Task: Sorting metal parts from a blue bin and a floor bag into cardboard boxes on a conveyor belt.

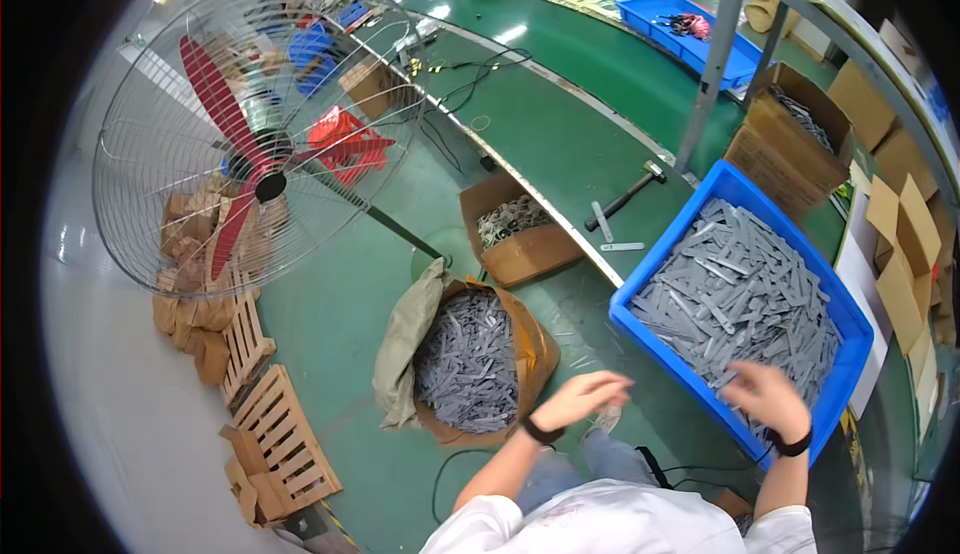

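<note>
My right hand (768, 399) is over the near side of a blue plastic tray (630, 306). Its fingers are curled and blurred, close to a heap of flat grey plastic strips (740, 289); whatever they may hold is too small to make out. Left of the tray, my left hand (588, 397) hangs in the air with its fingers stretched out and nothing visible in them. A sack-lined carton (535, 339) full of similar grey strips (468, 359) stands on the floor beyond it to the left.
A hammer (625, 197) and two loose strips lie on the green bench (560, 139). Behind the sack stands an open carton (530, 254) of small parts. A large caged fan (265, 154) with red blades fills the left, above wooden pallets (285, 434). Another carton (785, 149) sits beyond the tray.
</note>
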`<state>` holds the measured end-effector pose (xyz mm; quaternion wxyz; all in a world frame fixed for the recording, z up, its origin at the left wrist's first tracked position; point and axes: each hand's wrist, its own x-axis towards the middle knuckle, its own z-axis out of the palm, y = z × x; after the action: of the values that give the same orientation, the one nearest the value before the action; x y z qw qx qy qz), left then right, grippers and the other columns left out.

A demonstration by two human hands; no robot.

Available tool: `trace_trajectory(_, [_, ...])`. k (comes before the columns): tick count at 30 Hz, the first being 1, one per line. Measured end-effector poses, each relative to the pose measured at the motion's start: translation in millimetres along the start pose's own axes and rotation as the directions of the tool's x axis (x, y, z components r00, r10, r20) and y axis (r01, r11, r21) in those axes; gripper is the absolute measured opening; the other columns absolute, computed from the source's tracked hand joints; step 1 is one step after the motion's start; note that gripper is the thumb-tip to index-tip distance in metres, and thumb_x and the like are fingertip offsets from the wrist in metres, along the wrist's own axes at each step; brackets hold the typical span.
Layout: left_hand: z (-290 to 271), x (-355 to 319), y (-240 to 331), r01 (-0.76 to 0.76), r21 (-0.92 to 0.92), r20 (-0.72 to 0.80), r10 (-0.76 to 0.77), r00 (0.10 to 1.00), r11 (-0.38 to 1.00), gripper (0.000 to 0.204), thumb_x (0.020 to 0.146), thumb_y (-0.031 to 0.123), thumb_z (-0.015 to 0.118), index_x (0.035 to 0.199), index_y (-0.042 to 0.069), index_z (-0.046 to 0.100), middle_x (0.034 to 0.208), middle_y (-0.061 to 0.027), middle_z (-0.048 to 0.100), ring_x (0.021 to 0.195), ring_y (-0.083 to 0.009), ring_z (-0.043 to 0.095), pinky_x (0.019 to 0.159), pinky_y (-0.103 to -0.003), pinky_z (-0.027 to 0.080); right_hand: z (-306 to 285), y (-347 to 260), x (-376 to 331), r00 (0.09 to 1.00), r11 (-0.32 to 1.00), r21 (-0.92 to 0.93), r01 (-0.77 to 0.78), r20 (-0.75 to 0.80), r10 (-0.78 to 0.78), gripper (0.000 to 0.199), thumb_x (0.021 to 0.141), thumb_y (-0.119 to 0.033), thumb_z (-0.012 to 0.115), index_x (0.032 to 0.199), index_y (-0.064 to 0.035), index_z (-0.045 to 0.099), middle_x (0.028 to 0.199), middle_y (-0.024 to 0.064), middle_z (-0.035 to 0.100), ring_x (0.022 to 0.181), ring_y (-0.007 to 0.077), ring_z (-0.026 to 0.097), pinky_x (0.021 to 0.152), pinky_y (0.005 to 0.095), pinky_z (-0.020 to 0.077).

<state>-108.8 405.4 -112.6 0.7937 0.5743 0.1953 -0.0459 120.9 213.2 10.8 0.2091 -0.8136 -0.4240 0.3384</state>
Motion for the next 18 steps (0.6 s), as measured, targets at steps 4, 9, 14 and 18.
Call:
trace_trajectory(4, [-104, -100, -150, 0.377, 0.432, -0.589, -0.060, 0.806, 0.819, 0.038, 0.082, 0.030, 0.053, 0.111, 0.004, 0.053, 0.099, -0.0152, 0.060, 0.091, -0.0269, 0.058, 0.078, -0.035, 0.045, 106, -39, 38, 0.876, 0.980, -0.072, 0.188, 0.462, -0.135, 0.041, 0.072, -0.033, 0.060, 0.095, 0.0002, 0.058, 0.076, 0.0194, 0.062, 0.073, 0.0334, 0.060, 0.065, 0.0392, 0.0479])
trace_trajectory(9, [-183, -157, -283, 0.803, 0.360, -0.783, -0.314, 0.537, 0.476, 0.051, 0.073, 0.035, 0.058, 0.114, 0.005, 0.051, 0.114, -0.0240, 0.048, 0.106, -0.0398, 0.046, 0.090, -0.043, 0.039, 291, -29, 96, 0.755, 0.921, -0.151, 0.360, 0.627, -0.192, 0.041, 0.073, -0.035, 0.056, 0.094, -0.0002, 0.058, 0.087, 0.0217, 0.061, 0.082, 0.0367, 0.058, 0.074, 0.0435, 0.0469])
trace_trajectory(14, [-250, -173, -366, 0.820, 0.216, -0.833, -0.339, 0.438, 0.529, 0.058, 0.071, 0.033, 0.060, 0.116, 0.000, 0.045, 0.116, -0.0264, 0.045, 0.110, -0.0391, 0.043, 0.093, -0.043, 0.036, 452, -59, 177, 0.787, 0.976, -0.083, 0.204, 0.607, -0.112, 0.056, 0.073, -0.038, 0.055, 0.113, 0.0015, 0.048, 0.100, 0.0256, 0.057, 0.096, 0.0383, 0.054, 0.083, 0.0423, 0.0426])
trace_trajectory(18, [-307, -163, -412, 0.838, 0.079, -0.845, -0.410, 0.344, 0.541, 0.066, 0.070, 0.028, 0.061, 0.122, -0.004, 0.034, 0.122, -0.0260, 0.038, 0.112, -0.0405, 0.039, 0.095, -0.043, 0.035, 575, -39, 268, 0.897, 0.984, -0.174, -0.035, 0.429, 0.108, 0.071, 0.070, -0.040, 0.057, 0.112, 0.0151, 0.039, 0.107, 0.0354, 0.048, 0.101, 0.0428, 0.049, 0.087, 0.0398, 0.0417])
